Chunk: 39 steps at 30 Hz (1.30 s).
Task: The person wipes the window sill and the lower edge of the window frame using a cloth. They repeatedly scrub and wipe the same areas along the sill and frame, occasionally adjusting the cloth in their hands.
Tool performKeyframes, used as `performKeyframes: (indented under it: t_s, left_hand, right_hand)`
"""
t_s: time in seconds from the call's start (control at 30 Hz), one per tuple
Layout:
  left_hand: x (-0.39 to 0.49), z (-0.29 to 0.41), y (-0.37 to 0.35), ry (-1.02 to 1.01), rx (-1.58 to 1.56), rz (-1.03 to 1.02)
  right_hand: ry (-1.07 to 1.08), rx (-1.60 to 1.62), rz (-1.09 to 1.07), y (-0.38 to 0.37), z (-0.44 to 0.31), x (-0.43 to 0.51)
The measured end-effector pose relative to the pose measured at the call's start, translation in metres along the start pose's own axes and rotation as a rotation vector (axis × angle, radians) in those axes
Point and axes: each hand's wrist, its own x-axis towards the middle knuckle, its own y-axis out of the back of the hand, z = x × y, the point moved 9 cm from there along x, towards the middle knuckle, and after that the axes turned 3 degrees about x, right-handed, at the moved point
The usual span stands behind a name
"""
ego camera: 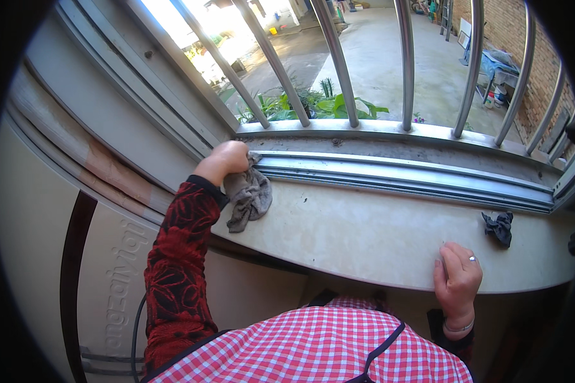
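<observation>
My left hand [227, 159] grips a damp-looking grey rag [250, 194] at the left end of the metal window track [364, 168]. Part of the rag bunches into the track's corner, and the rest hangs down over the pale windowsill [345, 230]. My right hand [458, 277] rests at the sill's front edge, fingers curled together, with nothing visible in it; a ring and a bracelet are on it. Beyond that hand, a crumpled dark cloth or scrap [499, 230] lies on the sill near the track's right end.
Upright metal bars [338, 62] rise from a rail [383, 128] beyond the track. Outside are green plants [335, 105] and a concrete yard [371, 57]. The window frame [139, 86] and a cream panel with raised lettering [120, 282] stand to the left. Small dark specks dot the sill.
</observation>
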Motion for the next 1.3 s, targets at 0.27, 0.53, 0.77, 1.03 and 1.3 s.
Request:
performKeyframes:
  t_s: [0.27,0.53,0.77,1.03,1.3]
  left_hand:
    - [0.002,0.091,0.018,-0.074,-0.067,0.052]
    - [-0.010,0.135,0.037,-0.229,-0.055,0.109]
    - [-0.025,0.175,0.057,-0.623,-0.412,0.250]
    - [-0.053,0.083,0.051,-0.548,-0.525,-0.053]
    - [-0.013,-0.017,0.011,-0.095,-0.583,0.203]
  right_hand:
    - [-0.003,0.003,0.000,0.000,0.001,-0.002]
    - [0.005,0.026,-0.011,0.000,0.002,-0.005]
    - [0.025,0.010,-0.018,0.000,-0.003,-0.001]
    - [0.011,-0.008,-0.040,0.000,-0.003,0.000]
    - [0.031,-0.015,-0.020,-0.001,-0.004,0.001]
